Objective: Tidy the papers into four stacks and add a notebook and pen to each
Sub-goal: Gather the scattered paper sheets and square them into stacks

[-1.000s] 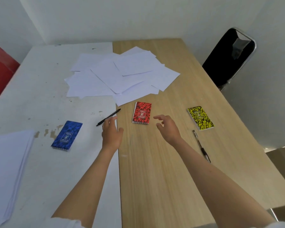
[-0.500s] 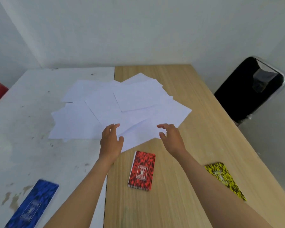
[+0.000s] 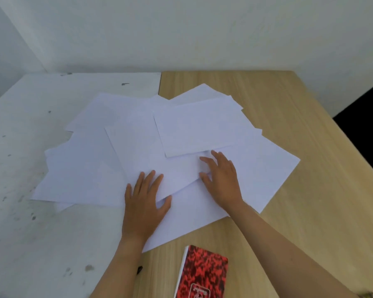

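Note:
Several loose white papers (image 3: pixel 138 145) lie fanned over the seam between the two tabletops. My left hand (image 3: pixel 143 201) lies flat on the near sheets with its fingers spread. My right hand (image 3: pixel 221 179) rests on the sheets a little to the right, fingers straight and slightly spread. Neither hand holds anything. A red patterned notebook (image 3: pixel 202 274) lies on the wooden tabletop just in front of the pile, between my forearms. The tip of a black pen (image 3: pixel 139 269) peeks out beside my left forearm.
The white tabletop (image 3: pixel 30 233) on the left is stained and scuffed; the wooden tabletop (image 3: pixel 310 211) fills the right. A white wall runs along the far edge. A black chair (image 3: pixel 366 136) stands at the right edge of view.
Both hands moved forward from above the notebooks onto the paper pile and now lie flat on it. The view shifted forward, so the blue and yellow notebooks left the frame.

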